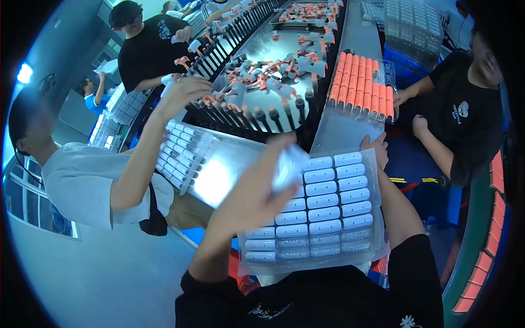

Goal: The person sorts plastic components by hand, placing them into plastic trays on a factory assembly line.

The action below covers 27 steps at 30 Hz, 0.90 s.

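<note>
A clear plastic tray (377,218) lies in front of me, filled with rows of white rounded cylindrical pieces (322,202). Several of its slots near my body hold no piece. My left hand (254,191) is raised over the tray's left side, smeared by motion. Its fingers and thumb close around a white piece (291,164), too blurred to tell its exact kind. At the tray's far right corner, my right hand (377,146) grips the edge, with part of its fingers hidden.
Beyond the tray, a looped conveyor with black upright pegs (273,117) surrounds a metal surface bearing orange and white parts (268,74). A tray of orange cylinders (361,85) stands at right beside a co-worker. Another tray of white pieces (180,150) sits left, near a person in a light shirt.
</note>
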{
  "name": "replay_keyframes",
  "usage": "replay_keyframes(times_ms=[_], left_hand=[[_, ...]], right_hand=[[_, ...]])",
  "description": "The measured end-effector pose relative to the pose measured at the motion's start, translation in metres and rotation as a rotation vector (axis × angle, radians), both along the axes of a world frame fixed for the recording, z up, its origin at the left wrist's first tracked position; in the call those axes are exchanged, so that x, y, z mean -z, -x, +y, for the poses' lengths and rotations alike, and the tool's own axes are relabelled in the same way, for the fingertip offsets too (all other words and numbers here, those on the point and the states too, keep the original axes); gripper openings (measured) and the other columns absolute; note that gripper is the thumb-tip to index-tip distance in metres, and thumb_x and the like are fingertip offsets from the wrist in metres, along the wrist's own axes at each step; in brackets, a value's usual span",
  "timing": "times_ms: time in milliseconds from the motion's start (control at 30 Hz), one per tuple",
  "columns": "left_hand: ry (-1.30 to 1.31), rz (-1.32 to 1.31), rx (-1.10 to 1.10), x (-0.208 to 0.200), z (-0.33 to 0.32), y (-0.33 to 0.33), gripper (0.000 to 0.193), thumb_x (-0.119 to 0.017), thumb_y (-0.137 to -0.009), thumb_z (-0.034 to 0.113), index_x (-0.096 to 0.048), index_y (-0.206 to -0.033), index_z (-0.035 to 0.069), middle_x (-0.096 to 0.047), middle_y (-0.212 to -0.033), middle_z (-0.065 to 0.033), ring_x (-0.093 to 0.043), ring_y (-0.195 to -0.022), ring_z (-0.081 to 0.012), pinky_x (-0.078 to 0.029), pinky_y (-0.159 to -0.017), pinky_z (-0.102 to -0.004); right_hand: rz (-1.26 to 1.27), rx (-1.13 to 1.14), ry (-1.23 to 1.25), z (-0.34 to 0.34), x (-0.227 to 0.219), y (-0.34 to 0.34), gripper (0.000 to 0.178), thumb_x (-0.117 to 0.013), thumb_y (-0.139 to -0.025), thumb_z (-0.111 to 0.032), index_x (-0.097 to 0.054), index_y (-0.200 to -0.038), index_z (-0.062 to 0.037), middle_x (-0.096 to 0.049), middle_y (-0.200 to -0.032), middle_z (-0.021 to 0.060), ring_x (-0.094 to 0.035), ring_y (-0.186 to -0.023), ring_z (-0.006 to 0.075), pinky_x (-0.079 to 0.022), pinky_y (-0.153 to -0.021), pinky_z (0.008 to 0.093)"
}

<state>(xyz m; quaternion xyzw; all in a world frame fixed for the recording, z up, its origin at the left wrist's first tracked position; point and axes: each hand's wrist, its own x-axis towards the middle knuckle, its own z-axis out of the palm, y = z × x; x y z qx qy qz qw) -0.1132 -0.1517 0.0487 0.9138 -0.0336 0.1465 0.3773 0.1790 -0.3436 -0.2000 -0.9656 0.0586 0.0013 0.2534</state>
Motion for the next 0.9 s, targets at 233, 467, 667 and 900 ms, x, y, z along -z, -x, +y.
replay_keyframes(times_ms=[233, 467, 667, 900], left_hand=[[0.318, 0.004, -0.38, 0.006, 0.056, -0.148, 0.05, -0.061, -0.095, 0.021, -0.045, -0.134, -0.007, -0.068, -0.095, -0.0225, -0.07, -0.081, -0.0296, -0.053, -0.073, -0.0426], [0.561, -0.047, -0.274, 0.009, 0.048, -0.093, 0.043, -0.058, -0.095, 0.011, -0.053, -0.137, 0.004, -0.065, -0.104, -0.0103, -0.068, -0.074, -0.017, -0.058, -0.062, -0.0315], [1.197, 0.274, 0.038, 0.015, -0.028, 0.01, 0.066, -0.063, -0.095, 0.026, -0.04, -0.152, 0.002, -0.061, -0.12, -0.0224, -0.068, -0.1, -0.0284, -0.061, -0.075, -0.0454], [1.459, 0.167, 0.025, 0.016, 0.013, 0.026, 0.058, -0.058, -0.102, 0.022, -0.04, -0.154, 0.005, -0.061, -0.123, -0.0179, -0.066, -0.108, -0.028, -0.064, -0.074, -0.0458]], right_hand=[[0.007, -0.013, -0.007, 0.002, -0.005, 0.001, 0.083, -0.05, -0.099, -0.052, -0.024, -0.158, -0.0004, -0.056, -0.133, 0.0283, -0.063, -0.116, 0.0443, -0.054, -0.093, 0.0538], [-0.017, 0.002, -0.039, -0.003, -0.002, 0.006, 0.081, -0.051, -0.099, -0.049, -0.023, -0.159, -0.0007, -0.055, -0.134, 0.0278, -0.063, -0.116, 0.044, -0.055, -0.093, 0.0519], [0.001, -0.001, -0.029, -0.013, 0.005, -0.002, 0.083, -0.054, -0.098, -0.049, -0.023, -0.159, -0.0014, -0.056, -0.131, 0.0266, -0.063, -0.114, 0.0434, -0.054, -0.092, 0.0522], [0.021, -0.016, -0.044, -0.008, 0.001, -0.006, 0.084, -0.053, -0.098, -0.051, -0.023, -0.159, -0.0016, -0.057, -0.132, 0.0264, -0.063, -0.115, 0.0427, -0.054, -0.093, 0.0533]])
